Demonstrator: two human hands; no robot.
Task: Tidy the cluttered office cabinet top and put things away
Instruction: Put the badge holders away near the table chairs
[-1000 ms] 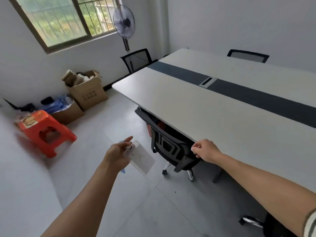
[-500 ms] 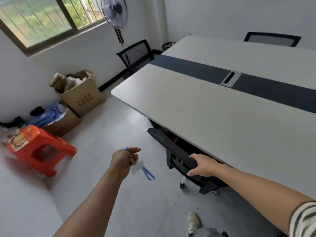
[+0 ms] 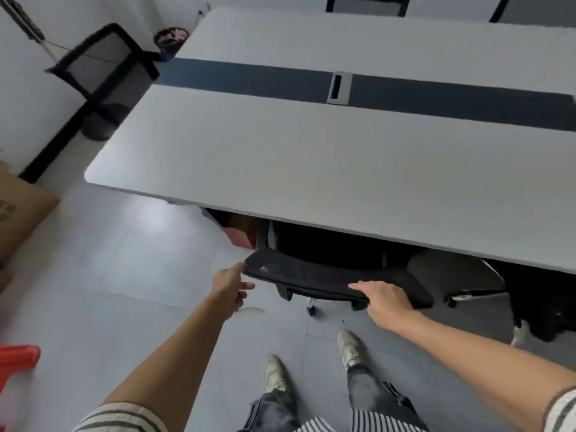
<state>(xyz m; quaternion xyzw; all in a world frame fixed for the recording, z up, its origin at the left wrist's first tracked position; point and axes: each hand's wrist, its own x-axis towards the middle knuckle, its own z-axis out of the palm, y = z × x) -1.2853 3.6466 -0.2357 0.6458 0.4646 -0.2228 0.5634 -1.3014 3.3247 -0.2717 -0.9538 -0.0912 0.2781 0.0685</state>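
Short white sleeves (image 3: 118, 416) with dark stripes, arms bare down to the left hand (image 3: 232, 286) and right hand (image 3: 385, 299); faded grey jeans (image 3: 371, 391), pale scuffed sneakers (image 3: 274, 374)

Grey tiled floor (image 3: 140, 260) carries black chair (image 3: 311, 275), cardboard box (image 3: 18, 213), perhaps red stool (image 3: 15, 360).
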